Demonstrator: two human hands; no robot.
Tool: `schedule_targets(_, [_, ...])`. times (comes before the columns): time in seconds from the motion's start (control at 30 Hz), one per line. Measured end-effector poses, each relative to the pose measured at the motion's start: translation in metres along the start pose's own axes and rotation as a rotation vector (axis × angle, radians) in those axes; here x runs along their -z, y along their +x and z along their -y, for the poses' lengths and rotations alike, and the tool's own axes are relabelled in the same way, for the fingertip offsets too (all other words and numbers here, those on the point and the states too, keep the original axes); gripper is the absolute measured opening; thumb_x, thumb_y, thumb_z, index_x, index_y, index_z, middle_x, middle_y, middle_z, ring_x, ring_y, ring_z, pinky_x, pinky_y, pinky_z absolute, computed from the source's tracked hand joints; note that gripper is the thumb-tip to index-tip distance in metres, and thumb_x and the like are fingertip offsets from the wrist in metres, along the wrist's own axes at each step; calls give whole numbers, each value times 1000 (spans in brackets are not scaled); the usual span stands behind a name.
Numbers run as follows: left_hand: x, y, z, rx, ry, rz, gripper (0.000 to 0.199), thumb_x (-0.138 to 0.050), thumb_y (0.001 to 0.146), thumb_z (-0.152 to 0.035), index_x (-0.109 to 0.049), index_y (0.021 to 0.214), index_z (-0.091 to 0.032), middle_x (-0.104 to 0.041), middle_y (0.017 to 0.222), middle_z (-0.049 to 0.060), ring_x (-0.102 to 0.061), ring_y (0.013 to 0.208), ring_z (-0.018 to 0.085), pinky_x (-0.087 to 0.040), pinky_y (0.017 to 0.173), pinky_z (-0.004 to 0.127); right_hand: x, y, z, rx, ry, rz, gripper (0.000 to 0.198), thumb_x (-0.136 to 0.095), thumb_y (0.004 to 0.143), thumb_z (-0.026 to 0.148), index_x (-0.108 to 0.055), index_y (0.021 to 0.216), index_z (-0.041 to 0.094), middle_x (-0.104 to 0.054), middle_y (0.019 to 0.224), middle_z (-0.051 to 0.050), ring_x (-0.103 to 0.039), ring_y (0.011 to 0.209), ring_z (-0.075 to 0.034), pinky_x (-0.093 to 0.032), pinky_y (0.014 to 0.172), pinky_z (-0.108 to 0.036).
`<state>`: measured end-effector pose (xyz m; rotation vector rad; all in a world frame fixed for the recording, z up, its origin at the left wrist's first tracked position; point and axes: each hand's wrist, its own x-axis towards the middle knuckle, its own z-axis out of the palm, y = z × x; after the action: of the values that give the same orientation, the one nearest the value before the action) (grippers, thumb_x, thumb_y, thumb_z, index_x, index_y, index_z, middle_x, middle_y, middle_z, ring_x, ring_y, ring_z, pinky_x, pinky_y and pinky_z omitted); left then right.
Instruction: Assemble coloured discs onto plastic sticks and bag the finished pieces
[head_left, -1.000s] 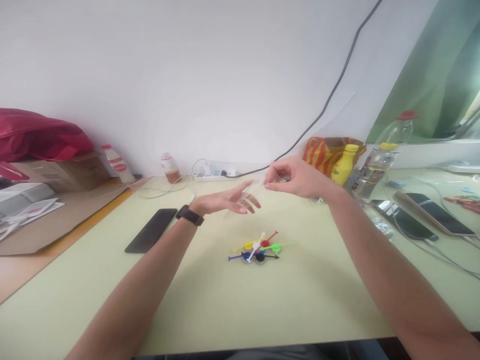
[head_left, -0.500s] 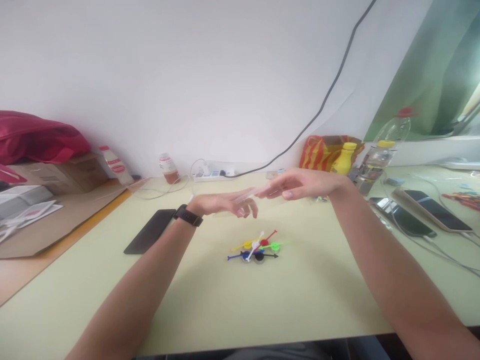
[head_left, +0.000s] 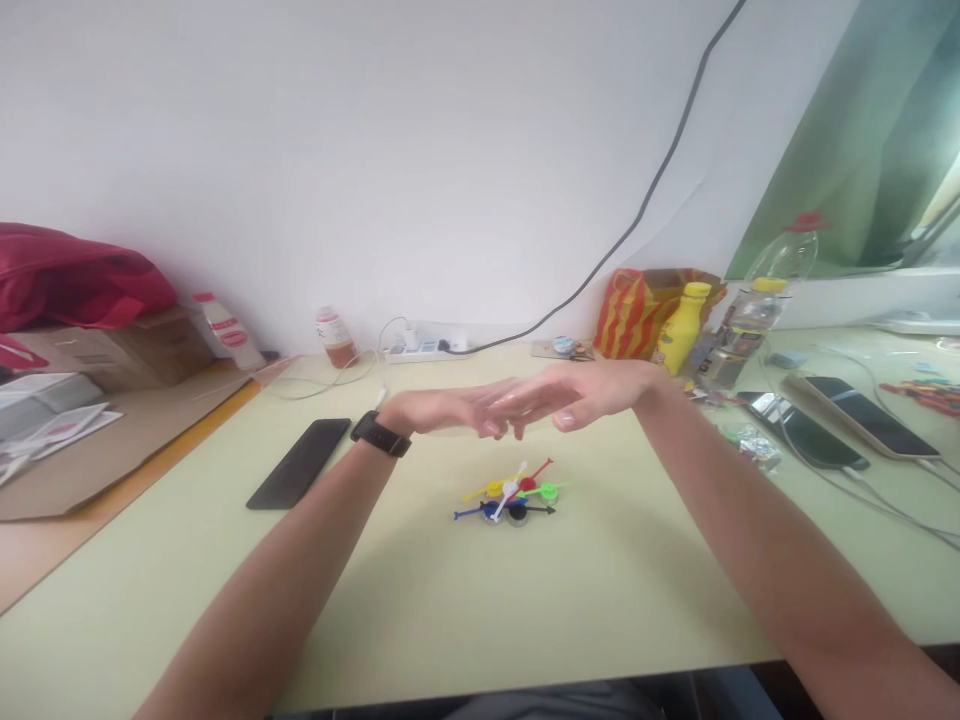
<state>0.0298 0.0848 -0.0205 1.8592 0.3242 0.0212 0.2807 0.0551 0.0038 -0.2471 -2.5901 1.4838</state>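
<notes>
A small pile of spinner arrows [head_left: 511, 490] in yellow, white, red, green, blue and black, on round clear bases, lies on the table below my hands. My left hand [head_left: 450, 411], with a black watch on its wrist, is raised behind the pile, fingers bent around what looks like a thin clear plastic sheet or bag [head_left: 442, 432]. The sheet is nearly invisible and mostly hidden by the hands. My right hand [head_left: 581, 392] lies over the left fingertips, palm down, its fingers stretched out and the thumb apart.
A black phone [head_left: 300, 465] lies left of the pile. Along the wall stand bottles, a power strip [head_left: 420, 350] and a striped bag [head_left: 626, 315]. More phones [head_left: 874, 415] with cables lie right. Cardboard [head_left: 142, 420] and a box [head_left: 127, 355] are at left.
My right hand has moved left and slightly down, so its fingers now overlap my left fingertips. The clear sheet shows less between them. The spinner pile stays put.
</notes>
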Motion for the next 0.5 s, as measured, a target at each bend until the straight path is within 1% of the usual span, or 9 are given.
schedule_targets(0.1, [0,-2,-3,11,18,-3,81,-68,84,-40,-36,158,-31,-55,138,9,-53,114,24,-46,98,41,2,-1,-2,2,-20,43,71,-60,99,61,-47,158,24,-46,161,-12,-53,140,-28,-44,115,-42])
schedule_targets(0.23, [0,-2,-4,-2,64,1,83,-67,84,-39,-33,159,-31,-55,141,10,-51,125,28,-44,103,45,3,-4,1,-16,-23,85,81,-61,96,65,-39,162,23,-40,165,-12,-44,148,-30,-40,118,-42])
schedule_targets(0.3, [-1,-2,-5,2,75,-3,84,-68,84,-40,-32,160,-32,-53,145,10,-51,127,29,-44,103,47,2,-4,3,-27,-48,89,81,-64,94,65,-42,161,25,-40,166,-11,-43,148,-30,-39,118,-41])
schedule_targets(0.37, [-2,-3,-6,32,78,-1,86,-70,84,-40,-31,161,-34,-50,149,10,-50,130,31,-44,104,48,1,-2,4,-47,-87,76,77,-69,92,63,-49,157,27,-44,163,-8,-44,147,-29,-41,117,-39])
schedule_targets(0.5, [-1,-6,-8,118,113,-15,93,-72,87,-37,-20,164,-41,-48,154,8,-46,138,32,-38,112,51,0,-2,5,-99,-146,51,74,-78,84,59,-59,150,29,-51,158,-5,-41,150,-29,-38,119,-36])
